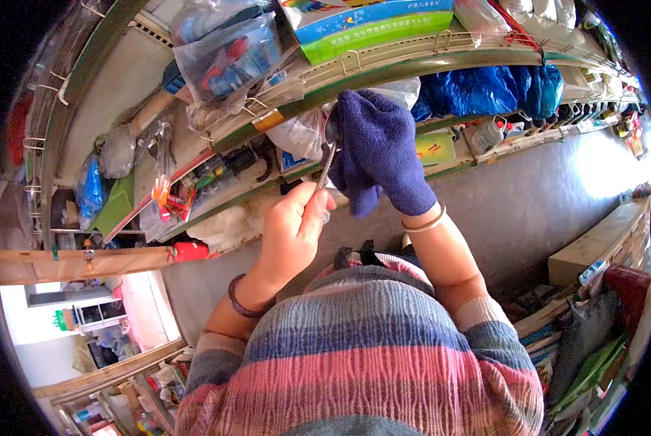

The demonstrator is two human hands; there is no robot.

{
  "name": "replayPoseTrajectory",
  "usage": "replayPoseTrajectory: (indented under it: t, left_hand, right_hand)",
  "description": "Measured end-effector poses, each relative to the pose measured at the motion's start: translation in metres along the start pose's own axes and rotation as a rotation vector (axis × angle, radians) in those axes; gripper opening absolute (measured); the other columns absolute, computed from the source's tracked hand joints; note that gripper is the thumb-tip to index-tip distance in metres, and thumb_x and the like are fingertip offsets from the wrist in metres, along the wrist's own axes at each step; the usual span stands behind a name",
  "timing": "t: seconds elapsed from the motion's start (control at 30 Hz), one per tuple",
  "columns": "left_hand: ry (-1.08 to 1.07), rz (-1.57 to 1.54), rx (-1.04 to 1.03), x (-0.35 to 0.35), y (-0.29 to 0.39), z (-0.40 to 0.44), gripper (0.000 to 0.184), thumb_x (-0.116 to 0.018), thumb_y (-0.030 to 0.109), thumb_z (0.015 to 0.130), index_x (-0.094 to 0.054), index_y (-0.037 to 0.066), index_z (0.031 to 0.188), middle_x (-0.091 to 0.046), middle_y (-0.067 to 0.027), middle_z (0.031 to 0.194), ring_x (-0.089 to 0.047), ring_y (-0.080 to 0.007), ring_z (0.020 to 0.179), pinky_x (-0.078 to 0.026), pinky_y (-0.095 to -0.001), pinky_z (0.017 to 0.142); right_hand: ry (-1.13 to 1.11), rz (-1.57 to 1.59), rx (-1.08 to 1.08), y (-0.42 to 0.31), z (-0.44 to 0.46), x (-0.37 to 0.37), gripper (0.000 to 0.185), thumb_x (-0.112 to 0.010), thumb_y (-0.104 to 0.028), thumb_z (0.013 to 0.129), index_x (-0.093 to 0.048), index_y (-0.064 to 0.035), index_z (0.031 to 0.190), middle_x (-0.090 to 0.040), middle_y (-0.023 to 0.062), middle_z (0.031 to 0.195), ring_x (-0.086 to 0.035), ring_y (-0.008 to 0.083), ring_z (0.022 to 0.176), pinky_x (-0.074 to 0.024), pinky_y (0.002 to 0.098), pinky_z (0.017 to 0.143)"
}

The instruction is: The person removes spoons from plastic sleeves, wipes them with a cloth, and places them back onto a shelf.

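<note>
My left hand (296, 221) is closed, with thumb and fingers pinching the thin metal handle of a spoon-like utensil (328, 166). The handle slants upward, and a dark, rounded metal part shows at its upper end, partly hidden by cloth. A fuzzy dark blue cloth (376, 142) covers my right hand (420, 212) down to the wrist, where a light bangle (425, 220) sits. Bunched against the utensil's upper end, the cloth hides my right fingers and has a loose flap hanging below.
A long shelf (383, 59) runs ahead, carrying a blue and green box (372, 33), bagged goods (231, 62) and blue plastic packages (478, 91). A red cylinder (191, 251) is at the left. Low furniture (597, 243) stands at the right, above the grey floor (499, 189).
</note>
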State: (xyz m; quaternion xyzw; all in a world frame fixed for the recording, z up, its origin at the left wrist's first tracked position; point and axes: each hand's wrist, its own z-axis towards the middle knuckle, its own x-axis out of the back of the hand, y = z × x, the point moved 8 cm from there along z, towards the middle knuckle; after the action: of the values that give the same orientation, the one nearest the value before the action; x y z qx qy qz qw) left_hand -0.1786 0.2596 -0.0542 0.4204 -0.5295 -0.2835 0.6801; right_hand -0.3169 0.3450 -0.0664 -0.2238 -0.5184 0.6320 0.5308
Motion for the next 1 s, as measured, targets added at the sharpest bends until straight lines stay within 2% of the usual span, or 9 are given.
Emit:
replayPoseTrajectory:
  t: [0.13, 0.3, 0.43, 0.47, 0.67, 0.77, 0.87, 0.93, 1.0]
  left_hand:
    - [-0.011, -0.024, 0.041, 0.001, -0.008, -0.001, 0.027, -0.047, 0.021, 0.096, -0.056, 0.003, 0.077, -0.037, 0.0061, 0.049, -0.032, -0.0023, 0.044, -0.023, -0.0222, 0.041]
    - [0.056, 0.041, 0.008, 0.008, -0.006, 0.002, 0.025, -0.048, 0.019, 0.095, -0.057, 0.003, 0.078, -0.037, 0.0062, 0.05, -0.033, -0.0023, 0.046, -0.024, -0.0218, 0.042]
    - [-0.043, 0.121, -0.035, 0.008, -0.001, -0.003, 0.024, -0.05, 0.02, 0.094, -0.057, 0.004, 0.077, -0.037, 0.007, 0.052, -0.033, -0.0018, 0.047, -0.023, -0.021, 0.043]
    - [-0.046, 0.139, -0.061, 0.005, 0.008, -0.013, 0.026, -0.05, 0.022, 0.094, -0.058, 0.005, 0.077, -0.035, 0.008, 0.052, -0.031, -0.0015, 0.046, -0.022, -0.0213, 0.043]
    - [0.195, -0.087, -0.026, 0.031, -0.014, 0.005, 0.029, -0.045, 0.021, 0.097, -0.062, 0.001, 0.084, -0.043, 0.0069, 0.056, -0.029, -0.0007, 0.048, -0.022, -0.02, 0.044]
    - [0.276, -0.01, -0.141, 0.04, -0.011, 0.011, 0.025, -0.048, 0.019, 0.096, -0.061, 0.0, 0.085, -0.054, 0.003, 0.064, -0.034, -0.0014, 0.051, -0.026, -0.0195, 0.046]
    - [0.341, 0.156, -0.19, 0.05, -0.011, 0.012, 0.02, -0.052, 0.016, 0.094, -0.06, 0.0, 0.085, -0.061, -0.002, 0.071, -0.043, -0.0052, 0.054, -0.033, -0.0221, 0.049]
    - [0.439, 0.278, -0.319, 0.049, 0.004, 0.013, 0.015, -0.055, 0.012, 0.092, -0.06, 0.0, 0.084, -0.062, -0.0058, 0.073, -0.049, -0.01, 0.056, -0.037, -0.0252, 0.052]
    - [0.441, 0.442, -0.4, 0.041, 0.017, 0.016, 0.01, -0.059, 0.01, 0.088, -0.06, 0.0, 0.084, -0.061, -0.0091, 0.072, -0.054, -0.0168, 0.059, -0.04, -0.0292, 0.054]
  right_hand:
    - [0.023, -0.35, 0.542, -0.028, -0.007, -0.004, 0.023, -0.058, -0.027, 0.082, -0.064, -0.0084, 0.093, -0.064, 0.015, 0.088, -0.062, 0.0337, 0.083, -0.0494, 0.0408, 0.07]
    - [-0.147, 0.089, 0.043, -0.001, -0.003, -0.014, 0.02, -0.06, -0.02, 0.076, -0.064, -0.0096, 0.092, -0.063, 0.0145, 0.093, -0.062, 0.0331, 0.083, -0.0493, 0.0383, 0.073]
    - [0.252, -0.044, 0.315, 0.003, 0.009, 0.027, 0.013, -0.058, -0.013, 0.08, -0.063, -0.0068, 0.09, -0.063, 0.0132, 0.085, -0.062, 0.0272, 0.077, -0.0489, 0.034, 0.072]
    - [0.288, 0.266, 0.023, 0.051, 0.023, 0.033, 0.01, -0.055, -0.009, 0.082, -0.063, -0.0048, 0.088, -0.062, 0.0125, 0.081, -0.06, 0.0224, 0.074, -0.048, 0.0304, 0.07]
    - [0.053, -0.66, 0.39, -0.014, 0.016, 0.059, 0.009, -0.059, -0.007, 0.07, -0.057, -0.0067, 0.078, -0.056, 0.0114, 0.074, -0.056, 0.0275, 0.073, -0.0452, 0.0347, 0.067]
    - [0.003, -0.404, 0.465, -0.011, 0.001, 0.04, 0.019, -0.064, -0.008, 0.07, -0.063, -0.0081, 0.089, -0.062, 0.0109, 0.085, -0.059, 0.0255, 0.078, -0.0476, 0.0352, 0.071]
    - [0.022, 0.289, 0.122, 0.04, -0.002, 0.027, 0.032, -0.067, -0.009, 0.071, -0.062, -0.0059, 0.103, -0.064, 0.0101, 0.096, -0.061, 0.0225, 0.089, -0.0485, 0.0346, 0.08]
    - [0.09, -0.196, 0.42, -0.003, -0.006, 0.033, 0.034, -0.065, -0.009, 0.073, -0.059, -0.0031, 0.107, -0.063, 0.0107, 0.102, -0.06, 0.0248, 0.094, -0.0473, 0.0331, 0.084]
    - [0.129, -0.147, 0.386, -0.003, -0.006, 0.024, 0.043, -0.069, -0.013, 0.067, -0.056, -0.0024, 0.107, -0.06, 0.0141, 0.101, -0.058, 0.0296, 0.094, -0.046, 0.0348, 0.085]
